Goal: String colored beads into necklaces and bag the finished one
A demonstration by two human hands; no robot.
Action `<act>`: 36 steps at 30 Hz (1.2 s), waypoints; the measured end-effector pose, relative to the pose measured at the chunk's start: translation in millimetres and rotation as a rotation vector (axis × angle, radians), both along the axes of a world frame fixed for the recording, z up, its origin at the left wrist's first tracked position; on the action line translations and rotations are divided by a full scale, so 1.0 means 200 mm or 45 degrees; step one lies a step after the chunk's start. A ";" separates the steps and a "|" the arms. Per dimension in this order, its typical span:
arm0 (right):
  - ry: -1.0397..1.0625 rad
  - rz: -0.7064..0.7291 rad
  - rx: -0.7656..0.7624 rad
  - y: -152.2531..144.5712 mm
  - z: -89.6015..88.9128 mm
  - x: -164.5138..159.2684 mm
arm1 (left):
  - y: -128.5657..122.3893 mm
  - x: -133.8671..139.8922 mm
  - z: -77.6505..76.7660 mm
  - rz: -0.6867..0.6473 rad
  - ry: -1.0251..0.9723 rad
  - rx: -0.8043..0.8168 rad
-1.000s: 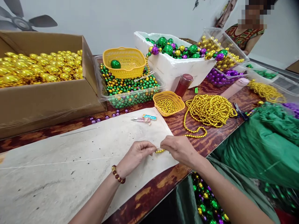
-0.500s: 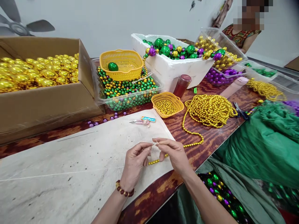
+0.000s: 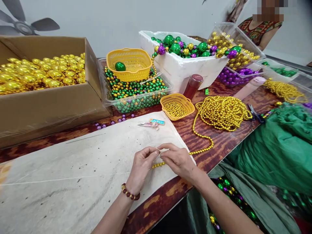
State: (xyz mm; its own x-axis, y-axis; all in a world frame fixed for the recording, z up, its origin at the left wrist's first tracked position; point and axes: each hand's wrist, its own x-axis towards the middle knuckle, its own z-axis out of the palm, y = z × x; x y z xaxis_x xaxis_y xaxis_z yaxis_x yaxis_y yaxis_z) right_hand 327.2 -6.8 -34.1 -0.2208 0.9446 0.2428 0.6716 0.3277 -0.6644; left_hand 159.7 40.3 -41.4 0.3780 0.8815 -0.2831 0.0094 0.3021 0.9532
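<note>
My left hand (image 3: 144, 162), with a beaded bracelet (image 3: 130, 192) at its wrist, pinches what looks like a thin pale thread (image 3: 158, 149). Meeting it fingertip to fingertip, my right hand (image 3: 177, 161) is also closed on the thread. A strand of gold beads (image 3: 158, 165) runs below both hands and partly behind the right one. To the right it goes on as a chain toward a heap of gold bead strands (image 3: 223, 112). Beyond the hands, pink-handled thread snips (image 3: 149, 124) lie on the white cloth (image 3: 97, 162) beside a small blue packet (image 3: 157, 121).
A yellow basket of gold beads (image 3: 191, 104) stands past the cloth. Behind are a cardboard box (image 3: 48, 104), a clear tub (image 3: 136, 103), a foam box (image 3: 168, 71) and a red bottle (image 3: 193, 86). Scissors (image 3: 255, 113) and green fabric (image 3: 275, 146) are at right, a person (image 3: 262, 31) behind.
My fingertips have drawn closer together around the thread, and the right fingers have curled in more. The whole view has shifted slightly.
</note>
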 end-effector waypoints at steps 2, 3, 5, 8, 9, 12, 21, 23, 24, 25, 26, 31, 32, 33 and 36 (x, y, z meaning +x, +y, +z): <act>0.207 -0.108 -0.015 0.01 -0.01 -0.01 | -0.01 -0.01 -0.01 0.010 -0.065 -0.011; 0.277 -0.161 -0.051 0.01 -0.02 -0.01 | -0.02 -0.01 -0.01 0.024 -0.103 -0.019; 0.378 -0.232 -0.153 0.02 -0.04 -0.03 | -0.02 -0.02 -0.02 0.047 -0.152 -0.018; 0.412 -0.250 -0.236 0.03 -0.05 -0.04 | -0.02 -0.03 -0.03 0.026 -0.132 0.019; 0.414 -0.251 -0.248 0.03 -0.05 -0.04 | -0.01 -0.03 -0.03 -0.012 -0.130 0.016; 0.411 -0.243 -0.250 0.06 -0.05 -0.05 | 0.00 -0.03 -0.03 -0.146 -0.193 -0.071; 0.373 -0.404 -0.042 0.03 0.04 -0.05 | -0.01 -0.03 -0.06 0.037 -0.253 -0.065; 0.282 -0.305 0.010 0.00 0.07 -0.07 | -0.02 -0.03 -0.06 0.060 -0.208 0.020; 0.209 -0.253 0.014 -0.01 0.08 -0.07 | -0.02 -0.03 -0.06 0.060 -0.191 0.059; 0.132 -0.215 0.006 -0.01 0.08 -0.08 | -0.02 -0.03 -0.06 0.055 -0.177 0.096; 0.062 -0.198 -0.011 -0.01 0.08 -0.08 | -0.03 -0.03 -0.06 0.049 -0.164 0.130; 0.031 -0.220 -0.076 0.02 0.08 -0.08 | -0.03 -0.05 -0.02 -0.030 -0.076 0.307; 0.052 -0.231 -0.093 0.02 0.09 -0.08 | -0.03 -0.06 -0.01 -0.056 -0.044 0.355; 0.066 -0.236 -0.112 0.03 0.10 -0.08 | -0.03 -0.06 0.00 -0.083 -0.006 0.408; 0.119 -0.243 -0.187 0.03 0.12 -0.08 | -0.03 -0.08 0.02 -0.162 0.137 0.576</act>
